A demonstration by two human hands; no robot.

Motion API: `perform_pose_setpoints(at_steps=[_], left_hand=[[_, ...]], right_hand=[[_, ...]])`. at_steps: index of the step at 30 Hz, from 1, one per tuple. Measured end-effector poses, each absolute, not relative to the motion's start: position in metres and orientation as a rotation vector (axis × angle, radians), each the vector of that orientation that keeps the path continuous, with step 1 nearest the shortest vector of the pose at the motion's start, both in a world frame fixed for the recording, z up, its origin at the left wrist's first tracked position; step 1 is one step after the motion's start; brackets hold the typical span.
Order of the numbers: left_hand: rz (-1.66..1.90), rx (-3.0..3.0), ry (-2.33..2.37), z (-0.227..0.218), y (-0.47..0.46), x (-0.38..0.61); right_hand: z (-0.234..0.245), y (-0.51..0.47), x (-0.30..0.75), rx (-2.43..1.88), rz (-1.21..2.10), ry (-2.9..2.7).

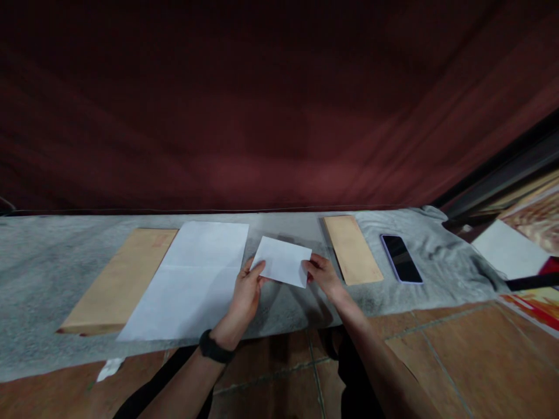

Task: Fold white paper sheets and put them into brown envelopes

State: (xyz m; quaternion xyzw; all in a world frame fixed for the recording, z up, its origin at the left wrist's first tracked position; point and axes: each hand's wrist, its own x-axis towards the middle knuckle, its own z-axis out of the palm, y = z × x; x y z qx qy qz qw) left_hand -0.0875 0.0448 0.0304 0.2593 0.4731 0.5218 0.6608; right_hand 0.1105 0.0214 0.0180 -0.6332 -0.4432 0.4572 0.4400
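Note:
A small white rectangle of folded paper point(283, 260) is held between my two hands, above the grey cloth. My left hand point(248, 289), with a black band on its wrist, pinches the paper's left end with the thumb on top. At the right end, my right hand point(322, 273) grips the edge the same way. Just left of my left hand lies a large white sheet point(192, 279) with a crease across it. A narrow brown envelope point(353, 250) rests to the right of my right hand.
Larger brown envelopes point(122, 279) lie at the left, partly under the white sheet. A phone point(402, 259) in a purple case sits at the right on the grey cloth point(297, 224). Behind hangs a dark red curtain point(279, 128). A scrap of white paper point(110, 369) lies on the tiled floor point(437, 349).

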Motion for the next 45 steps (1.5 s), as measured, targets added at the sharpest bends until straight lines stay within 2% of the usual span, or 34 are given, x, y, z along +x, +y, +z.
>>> perform_pose_setpoints(at_steps=[8, 12, 16, 20, 23, 28, 32, 45], left_hand=[[1.033, 1.169, 1.33, 0.011, 0.058, -0.112], [0.967, 1.419, 1.45, 0.008, 0.054, -0.112], [0.797, 1.643, 1.553, 0.012, 0.048, -0.112], [0.573, 1.977, 1.702, 0.02, 0.039, -0.112], [0.575, 2.272, 1.747, 0.021, 0.032, -0.11], [0.649, 2.601, 1.342, 0.01, 0.023, -0.095], [0.56, 2.667, 1.149, 0.001, 0.015, -0.084], [0.519, 2.688, 1.264, -0.004, 0.024, -0.092]], right_hand=[[0.009, 0.017, 0.118, -1.763, 0.942, -1.272], [0.01, 0.011, 0.11, -2.018, 0.46, -1.443], [0.008, 0.003, 0.093, -1.922, 0.164, -1.701], [-0.003, -0.006, 0.07, -1.779, 0.128, -1.984], [-0.012, -0.011, 0.061, -1.82, 0.078, -2.088], [-0.018, -0.015, 0.062, -1.858, 0.005, -2.169], [-0.018, -0.017, 0.063, -1.879, -0.041, -2.266], [-0.021, -0.021, 0.083, -1.963, -0.077, -2.15]])
